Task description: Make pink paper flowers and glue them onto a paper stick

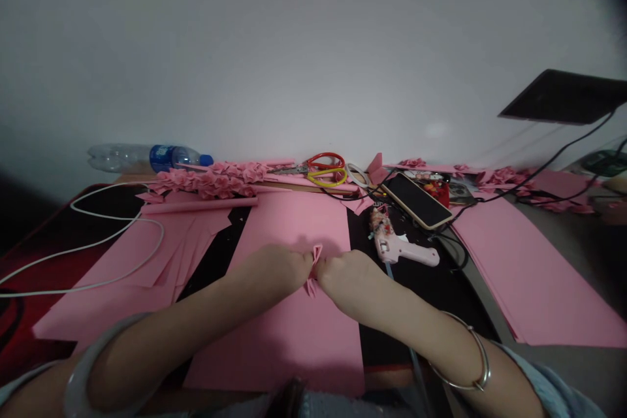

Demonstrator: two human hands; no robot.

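Between my two closed hands is a small folded piece of pink paper (317, 251), its folds poking out above and below the fingers. My left hand (289, 268) grips it from the left. On the other side, my right hand (341, 275) pinches it, knuckles turned up and almost touching the left hand. The fingertips and the middle of the paper are hidden. Both hands are above a large pink sheet (294, 339) lying on the dark table.
Behind are folded pink paper flowers (210, 179), scissors (327, 170) and a plastic bottle (127, 157). To the right lie a glue gun (409, 251), a phone (418, 201) and stacked pink sheets (539, 274). A white cable (112, 235) loops over pink pieces (122, 268) at left.
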